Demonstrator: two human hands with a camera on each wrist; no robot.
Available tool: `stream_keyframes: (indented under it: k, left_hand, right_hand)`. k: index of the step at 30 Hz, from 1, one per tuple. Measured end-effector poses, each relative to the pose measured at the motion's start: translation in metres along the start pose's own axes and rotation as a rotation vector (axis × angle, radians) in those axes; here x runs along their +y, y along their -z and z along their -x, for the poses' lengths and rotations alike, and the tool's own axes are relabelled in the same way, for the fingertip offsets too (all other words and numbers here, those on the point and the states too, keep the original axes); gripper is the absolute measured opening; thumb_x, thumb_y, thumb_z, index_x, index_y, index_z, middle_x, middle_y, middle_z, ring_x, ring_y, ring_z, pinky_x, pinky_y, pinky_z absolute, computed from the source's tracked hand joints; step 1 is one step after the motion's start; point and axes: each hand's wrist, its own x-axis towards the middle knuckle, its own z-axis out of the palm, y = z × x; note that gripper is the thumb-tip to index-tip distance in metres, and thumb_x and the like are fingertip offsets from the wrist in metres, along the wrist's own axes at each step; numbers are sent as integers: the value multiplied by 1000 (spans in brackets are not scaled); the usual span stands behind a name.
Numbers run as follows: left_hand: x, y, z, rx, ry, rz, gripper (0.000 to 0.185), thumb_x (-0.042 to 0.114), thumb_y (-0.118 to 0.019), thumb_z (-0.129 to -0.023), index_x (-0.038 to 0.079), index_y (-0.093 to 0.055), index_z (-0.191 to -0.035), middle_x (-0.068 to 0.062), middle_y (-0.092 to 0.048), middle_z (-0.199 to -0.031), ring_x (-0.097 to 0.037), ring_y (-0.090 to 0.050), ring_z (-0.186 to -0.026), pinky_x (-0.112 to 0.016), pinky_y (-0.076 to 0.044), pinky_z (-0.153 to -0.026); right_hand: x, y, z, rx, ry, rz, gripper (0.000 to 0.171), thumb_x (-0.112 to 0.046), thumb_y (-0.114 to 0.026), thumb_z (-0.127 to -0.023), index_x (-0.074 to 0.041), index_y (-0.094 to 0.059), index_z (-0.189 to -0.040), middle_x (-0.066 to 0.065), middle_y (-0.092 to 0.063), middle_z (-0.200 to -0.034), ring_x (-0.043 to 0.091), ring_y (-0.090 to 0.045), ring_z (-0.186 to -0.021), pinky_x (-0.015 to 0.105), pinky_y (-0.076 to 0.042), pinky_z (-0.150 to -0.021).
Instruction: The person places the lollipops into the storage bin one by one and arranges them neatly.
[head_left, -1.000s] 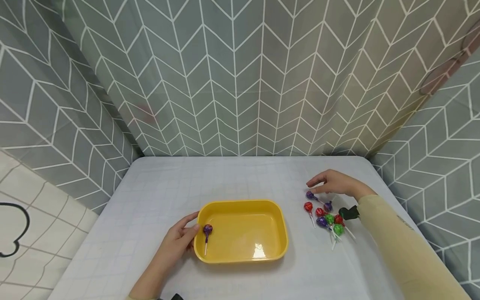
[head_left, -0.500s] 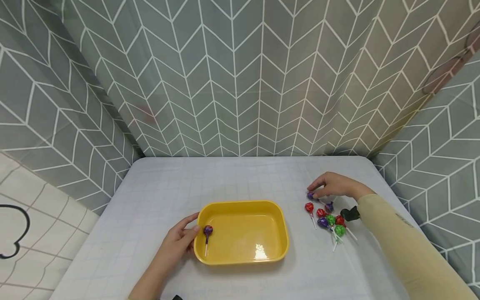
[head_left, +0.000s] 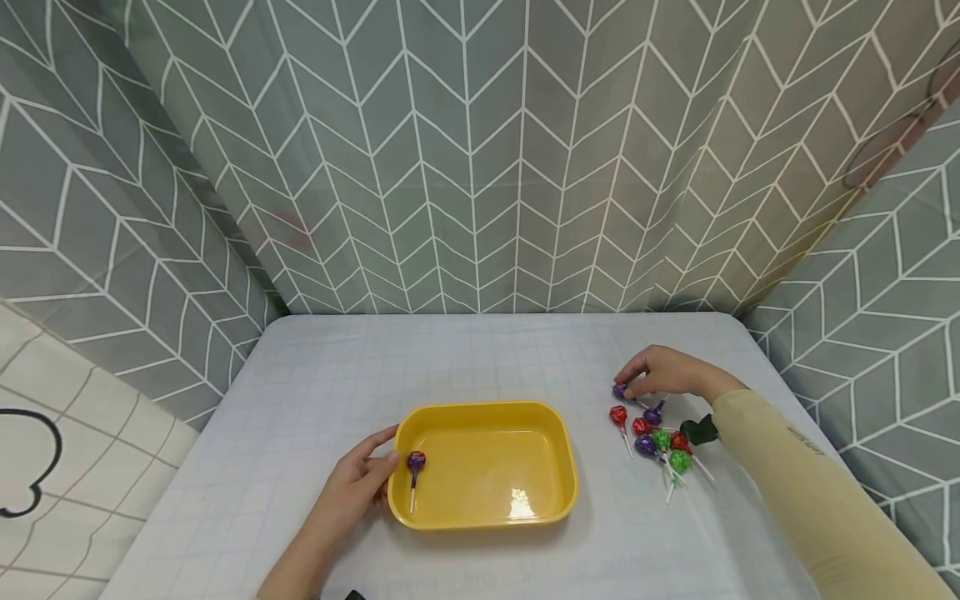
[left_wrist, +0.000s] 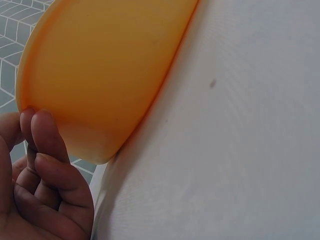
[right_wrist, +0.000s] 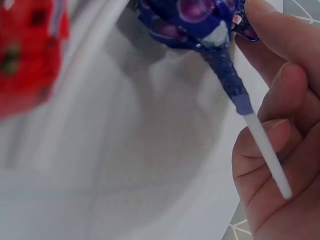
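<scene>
At the left end of a yellow tray [head_left: 487,475], my left hand [head_left: 358,477] grips the rim, thumb over the edge and fingers on the outer wall. The left wrist view shows those fingertips [left_wrist: 47,125] against the tray's side. One purple lollipop [head_left: 415,460] lies inside, near that hand. On the right, my right hand [head_left: 666,371] pinches another purple lollipop [head_left: 620,391] by its wrapped head; in the right wrist view this lollipop [right_wrist: 246,29] is mostly hidden. A second purple lollipop [right_wrist: 227,75] looms in front there, stick toward my palm.
Close below my right hand lie several lollipops: a red one [head_left: 618,415] somewhat apart, then a cluster with a purple one [head_left: 645,446] and a green one [head_left: 680,461], sticks crossing. A patterned grey curtain [head_left: 480,167] hangs behind the white table [head_left: 480,354].
My right hand has come down and its fingers have closed on the purple lollipop. The neighbouring purple lollipop has turned slightly. My left hand keeps its place on the tray.
</scene>
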Motion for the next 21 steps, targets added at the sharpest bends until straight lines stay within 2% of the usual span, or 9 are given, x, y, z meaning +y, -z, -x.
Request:
stream_keyframes:
  k: [10,21]
  left_hand:
    - [0,0,0,1,-6,-1,48,37,-64,-97,28,-50,-142,-17,-65,-78,-23,-55,-61,-30,-51,-56]
    - [-1,0,0,3,-11,-1,47,36,-63,-97,28,-50,-142,-16,-65,-79,-23,-55,-61,-31,-51,-56]
  right_hand:
    - [-4,-2,0,2,-3,19,25,-17,-74,-90,-13,-75,-114,3,-69,-112,19,-62,-98,34,-54,-80]
    - [-5,-4,-1,0,-10,73,27,-19,-77,-87,-17,-76,-114,0,-69,-112,19,-59,-98,37,-53,-83]
